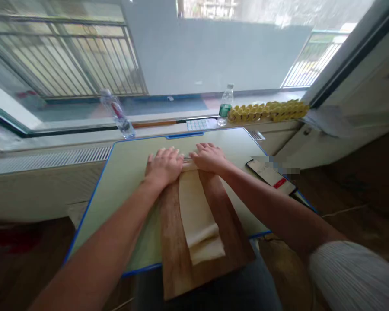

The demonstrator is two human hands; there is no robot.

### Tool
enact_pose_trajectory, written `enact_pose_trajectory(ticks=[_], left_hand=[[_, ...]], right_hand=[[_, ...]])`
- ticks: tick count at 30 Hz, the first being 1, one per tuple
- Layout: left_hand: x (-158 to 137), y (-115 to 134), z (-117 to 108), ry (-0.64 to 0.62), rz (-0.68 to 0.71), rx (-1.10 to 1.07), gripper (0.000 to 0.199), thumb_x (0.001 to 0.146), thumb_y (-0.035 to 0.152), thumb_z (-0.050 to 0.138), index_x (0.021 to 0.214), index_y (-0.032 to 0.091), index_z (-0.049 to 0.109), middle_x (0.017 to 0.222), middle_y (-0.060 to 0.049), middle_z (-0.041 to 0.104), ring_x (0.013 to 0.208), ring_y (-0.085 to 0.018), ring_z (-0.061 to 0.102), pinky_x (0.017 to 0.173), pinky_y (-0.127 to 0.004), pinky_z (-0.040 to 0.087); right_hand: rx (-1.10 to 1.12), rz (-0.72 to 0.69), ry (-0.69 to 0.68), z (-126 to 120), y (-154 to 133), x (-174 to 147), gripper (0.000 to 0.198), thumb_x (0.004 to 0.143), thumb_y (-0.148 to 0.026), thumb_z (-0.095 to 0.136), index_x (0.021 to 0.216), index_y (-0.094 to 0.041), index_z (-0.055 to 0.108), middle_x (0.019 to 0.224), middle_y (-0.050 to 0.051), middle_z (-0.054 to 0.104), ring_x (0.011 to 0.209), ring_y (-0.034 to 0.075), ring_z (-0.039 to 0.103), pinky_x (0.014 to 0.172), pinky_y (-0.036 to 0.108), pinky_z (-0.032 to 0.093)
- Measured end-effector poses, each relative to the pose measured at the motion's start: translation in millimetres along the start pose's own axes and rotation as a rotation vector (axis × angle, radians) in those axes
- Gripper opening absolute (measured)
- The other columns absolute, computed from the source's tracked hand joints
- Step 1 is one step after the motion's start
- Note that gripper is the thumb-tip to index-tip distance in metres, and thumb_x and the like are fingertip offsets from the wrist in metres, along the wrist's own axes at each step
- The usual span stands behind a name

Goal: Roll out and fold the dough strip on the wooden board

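Observation:
A brown wooden board (pixel 178 259) lies on the small table, and its near end juts past the table's edge over my lap. Lengthwise along it runs a pale cream strip (pixel 196 207), soft like cloth or dough; I cannot tell which. Its near end is wrinkled into a fold, and its far end bunches between my hands. My left hand (pixel 165 164) presses down at the far left of the board, fingers stretched forward. On the far right, my right hand (pixel 209 156) rests palm down, fingers extended, touching the bunched end. Whatever lies beneath both palms is hidden.
The pale tabletop (pixel 126 181) has a blue rim. A phone (pixel 272 176) lies at its right side. Along the windowsill stand a tilted clear bottle (pixel 118 114), a green-labelled bottle (pixel 225 106) and a yellow egg-tray-like strip (pixel 269 111). A large window (pixel 214 56) is behind.

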State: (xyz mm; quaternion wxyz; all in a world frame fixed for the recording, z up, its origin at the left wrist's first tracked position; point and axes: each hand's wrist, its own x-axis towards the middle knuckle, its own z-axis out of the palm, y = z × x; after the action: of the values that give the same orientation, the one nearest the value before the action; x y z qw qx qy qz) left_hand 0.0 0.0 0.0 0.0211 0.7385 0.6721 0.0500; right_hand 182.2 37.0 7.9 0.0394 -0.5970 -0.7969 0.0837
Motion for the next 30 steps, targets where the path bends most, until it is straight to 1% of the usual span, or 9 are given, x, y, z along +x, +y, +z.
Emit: enact_pose_trajectory(ticks=[5,9,14,16,18,21,23,26,30], left_hand=[[-45.4,8.6,8.2,0.039,0.031,-0.019,0.062,0.112,0.044,0.027,0.160,0.019,0.058,0.169,-0.012,0.055,0.158,-0.031,0.049,0.132,-0.057,0.034],[-80.1,7.9,16.6,0.176,0.129,-0.023,0.071,0.112,0.053,0.029,0.168,0.013,0.047,0.171,-0.017,0.051,0.161,-0.034,0.044,0.129,-0.056,0.037],[-33.8,5.1,6.9,0.035,0.027,-0.055,0.064,0.113,0.051,0.025,0.163,0.026,0.056,0.173,-0.007,0.049,0.163,-0.032,0.042,0.133,-0.061,0.030],[-16.7,5.0,2.5,0.019,0.002,-0.055,0.063,0.113,0.052,0.026,0.165,0.028,0.053,0.176,-0.005,0.044,0.165,-0.032,0.039,0.134,-0.062,0.028],[-17.6,5.9,2.2,0.039,0.000,-0.050,0.063,0.113,0.051,0.027,0.166,0.026,0.052,0.177,-0.006,0.043,0.165,-0.032,0.038,0.135,-0.062,0.027],[-49.9,8.0,8.7,0.106,0.042,-0.052,0.064,0.113,0.049,0.027,0.165,0.021,0.052,0.174,-0.011,0.048,0.163,-0.032,0.042,0.134,-0.062,0.028],[-80.2,9.2,14.1,0.163,0.093,-0.059,0.065,0.113,0.048,0.028,0.165,0.018,0.052,0.172,-0.013,0.051,0.162,-0.033,0.044,0.133,-0.060,0.031],[-118.3,10.7,19.3,0.229,0.155,-0.083,0.065,0.114,0.049,0.029,0.163,0.016,0.054,0.170,-0.014,0.052,0.162,-0.033,0.045,0.132,-0.058,0.035],[-140.1,12.0,21.9,0.259,0.189,-0.106,0.059,0.114,0.046,0.034,0.161,0.018,0.057,0.168,-0.013,0.054,0.159,-0.031,0.050,0.130,-0.056,0.039]], right_hand=[[-0.108,-0.097,0.009,3.4,-7.2,-50.7,0.052,0.115,-0.044,0.032,0.142,-0.018,0.068,0.156,0.018,0.062,0.148,0.038,0.050,0.118,0.057,0.044],[-0.070,-0.112,0.162,18.8,-7.8,-82.2,0.064,0.118,-0.051,0.027,0.162,-0.012,0.051,0.173,0.018,0.047,0.161,0.036,0.036,0.129,0.055,0.029],[-0.086,-0.117,0.073,7.3,-5.1,-42.5,0.054,0.117,-0.048,0.030,0.151,-0.019,0.061,0.162,0.017,0.058,0.152,0.034,0.046,0.121,0.054,0.039],[-0.102,-0.124,0.018,0.0,-5.7,-29.7,0.049,0.116,-0.046,0.034,0.145,-0.022,0.065,0.158,0.017,0.060,0.147,0.034,0.049,0.117,0.054,0.044],[-0.109,-0.136,0.027,-0.1,-7.3,-33.0,0.049,0.116,-0.044,0.033,0.140,-0.021,0.069,0.155,0.018,0.062,0.144,0.034,0.050,0.114,0.054,0.046],[-0.062,-0.098,0.151,13.7,-10.6,-64.5,0.056,0.117,-0.047,0.028,0.146,-0.016,0.066,0.160,0.019,0.060,0.150,0.036,0.048,0.120,0.055,0.041],[-0.016,-0.092,0.225,25.9,-12.0,-92.0,0.063,0.117,-0.050,0.031,0.160,-0.011,0.054,0.171,0.020,0.050,0.159,0.037,0.040,0.128,0.057,0.032],[0.048,-0.130,0.249,37.5,-11.5,-124.2,0.068,0.116,-0.051,0.035,0.168,-0.009,0.045,0.175,0.019,0.044,0.165,0.034,0.035,0.133,0.056,0.025],[0.106,-0.165,0.231,37.4,-7.7,-143.0,0.063,0.116,-0.048,0.038,0.167,-0.013,0.048,0.175,0.014,0.044,0.166,0.030,0.034,0.136,0.054,0.022]])
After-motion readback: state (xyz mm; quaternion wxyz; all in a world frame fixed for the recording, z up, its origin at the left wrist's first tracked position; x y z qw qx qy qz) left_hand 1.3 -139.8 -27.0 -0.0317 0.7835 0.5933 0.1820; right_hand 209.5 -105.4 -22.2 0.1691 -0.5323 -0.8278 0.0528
